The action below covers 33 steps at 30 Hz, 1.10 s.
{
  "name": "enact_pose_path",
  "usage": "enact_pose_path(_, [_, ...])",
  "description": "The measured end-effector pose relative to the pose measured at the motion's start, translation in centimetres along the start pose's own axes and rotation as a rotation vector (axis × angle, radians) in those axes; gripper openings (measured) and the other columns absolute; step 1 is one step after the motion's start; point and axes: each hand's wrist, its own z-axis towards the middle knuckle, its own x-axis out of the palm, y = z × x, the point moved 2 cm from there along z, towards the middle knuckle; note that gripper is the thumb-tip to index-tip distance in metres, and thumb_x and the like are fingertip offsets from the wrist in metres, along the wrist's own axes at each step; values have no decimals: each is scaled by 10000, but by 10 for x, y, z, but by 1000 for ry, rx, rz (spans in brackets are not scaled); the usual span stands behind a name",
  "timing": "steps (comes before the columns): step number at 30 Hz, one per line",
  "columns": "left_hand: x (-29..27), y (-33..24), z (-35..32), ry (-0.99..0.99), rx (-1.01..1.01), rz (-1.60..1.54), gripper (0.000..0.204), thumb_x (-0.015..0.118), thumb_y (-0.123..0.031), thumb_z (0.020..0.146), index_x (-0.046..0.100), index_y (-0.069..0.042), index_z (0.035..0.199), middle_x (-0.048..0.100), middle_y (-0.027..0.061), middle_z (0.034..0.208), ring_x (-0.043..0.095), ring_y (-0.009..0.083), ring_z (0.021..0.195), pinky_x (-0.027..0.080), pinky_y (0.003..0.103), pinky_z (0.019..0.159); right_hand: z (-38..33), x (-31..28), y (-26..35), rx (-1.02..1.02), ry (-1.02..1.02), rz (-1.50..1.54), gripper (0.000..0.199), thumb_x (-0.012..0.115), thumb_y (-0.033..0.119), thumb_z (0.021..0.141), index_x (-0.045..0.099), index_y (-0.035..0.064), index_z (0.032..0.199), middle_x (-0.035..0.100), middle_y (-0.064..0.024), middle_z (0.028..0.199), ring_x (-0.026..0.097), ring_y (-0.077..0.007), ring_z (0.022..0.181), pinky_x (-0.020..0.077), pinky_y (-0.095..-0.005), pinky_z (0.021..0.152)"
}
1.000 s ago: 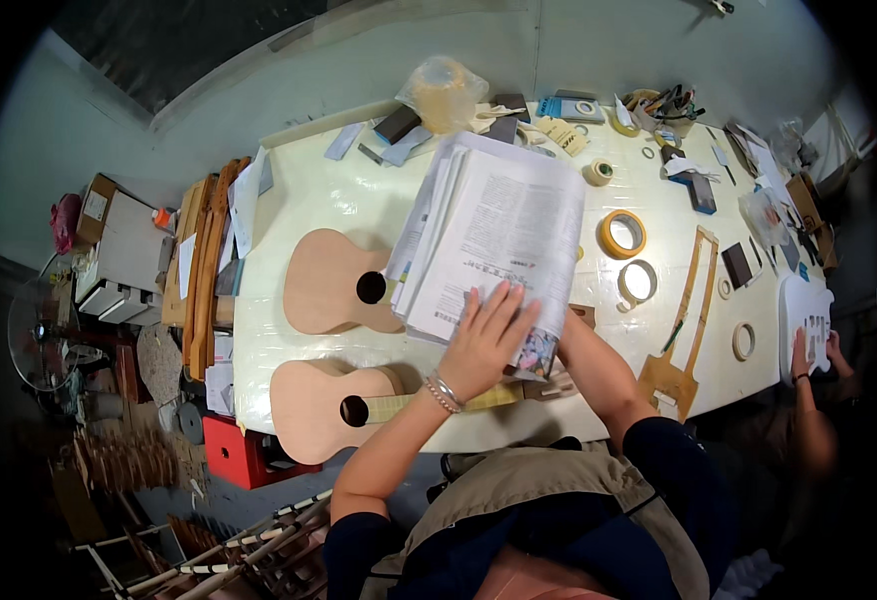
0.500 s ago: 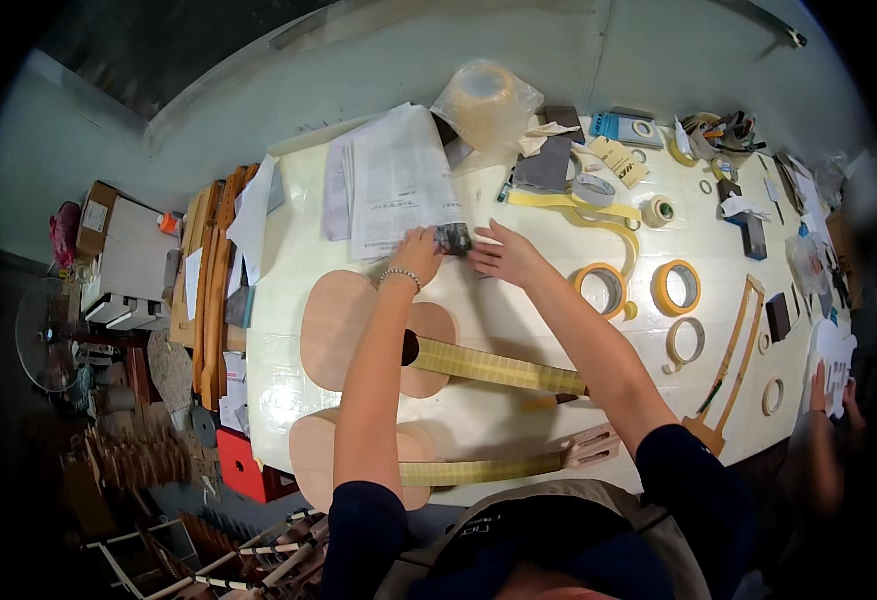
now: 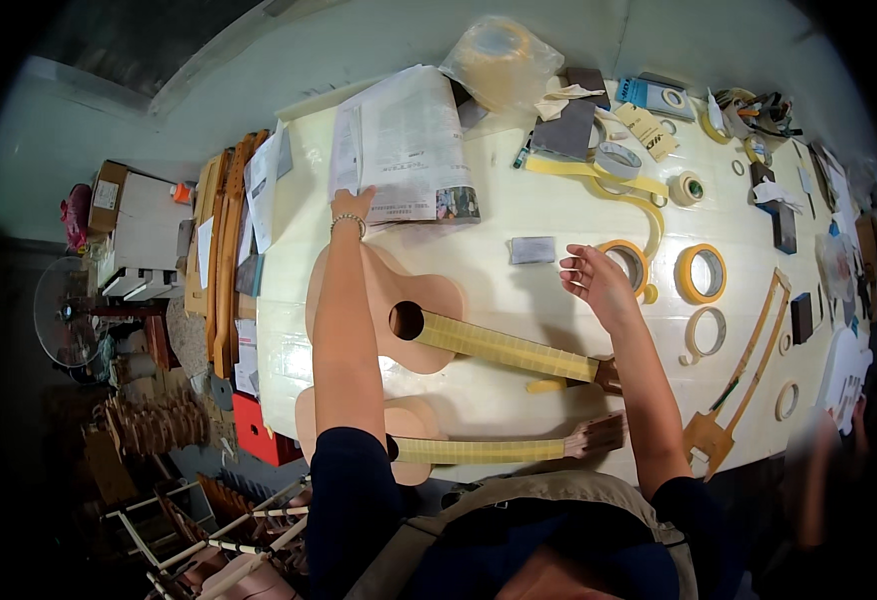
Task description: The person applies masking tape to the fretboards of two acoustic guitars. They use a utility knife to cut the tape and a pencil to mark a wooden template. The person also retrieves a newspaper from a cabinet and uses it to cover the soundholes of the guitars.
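Observation:
My left hand (image 3: 355,204) reaches across the table and presses on the near edge of a stack of printed papers (image 3: 406,144) at the far left. My right hand (image 3: 591,278) hovers with fingers spread just beside a small grey sanding block (image 3: 533,250) and a roll of yellow tape (image 3: 627,262); it holds nothing. Below my arms lie two unfinished wooden ukuleles, one (image 3: 429,322) with its neck wrapped in yellow tape, the other (image 3: 479,447) nearer the table's front edge.
Tape rolls (image 3: 702,273), a yellow tape strip (image 3: 599,178), a bagged tape roll (image 3: 501,58) and small tools crowd the white table's (image 3: 519,215) right and far side. Wooden necks (image 3: 221,260) lean at the left edge. Another person's hand (image 3: 854,400) shows at far right.
The papers went from over the ukuleles to the table's far left, under my left hand. My right hand let go and drew back toward the tape rolls; the grey block lies on the table.

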Motion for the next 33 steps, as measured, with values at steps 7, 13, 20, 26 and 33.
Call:
enact_pose_path(7, [-7,-33,-18,88,14,365,568,801,-417,621,648,11,963,660,171,994,646,285,923,521,353,767,-8,-19,-9,14,-69,59,328,444,274,948,511,13,1135,583,-64,966,573,-148,857,480,-301,803])
enact_pose_path(13, [4,-33,-23,-25,76,567,504,747,-463,676,662,-37,933,670,142,958,656,275,889,535,383,710,-6,-22,-19,34,-103,122,290,469,290,944,533,48,1092,594,-48,923,579,-149,827,483,-302,784])
enact_pose_path(20, [3,-30,-15,-55,-19,269,542,803,-451,613,646,-45,935,674,123,926,659,263,867,536,372,700,-21,-26,-22,48,-125,132,282,474,288,933,532,56,1082,591,-38,902,582,-150,810,488,-301,764])
enact_pose_path(26, [-3,-61,-32,-33,121,608,513,784,-432,640,653,-37,939,672,139,949,658,272,890,536,360,737,-20,-39,-28,34,-174,164,259,478,279,931,535,73,1075,593,-31,890,578,-141,797,483,-292,753])
enact_pose_path(33, [-2,-64,-43,18,24,537,501,751,-424,680,652,-37,983,662,143,999,651,287,922,541,375,744,-22,-35,-31,40,-190,200,253,445,250,946,539,45,1063,592,-48,882,570,-140,783,482,-293,747])
